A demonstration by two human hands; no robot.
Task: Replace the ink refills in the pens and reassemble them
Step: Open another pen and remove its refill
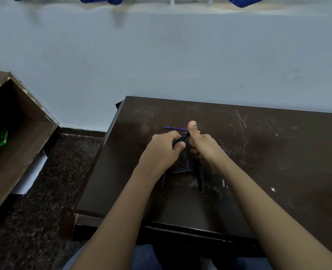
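So the left hand (161, 148) has fingers and thumb curled round a black pen (183, 138). It slants toward 1 o'clock into the right hand (202, 146), whose fingers are curled and whose thumb sticks up against the pen's end. On the brown desk (278, 152), a blue refill (176, 129) lies at 12 o'clock and dark pen parts (181, 170) at 6.

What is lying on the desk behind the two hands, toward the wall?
A thin blue ink refill lies on the desk, tip pointing left. The thumb of the right hand, which holds a black pen, covers a part near its right end.
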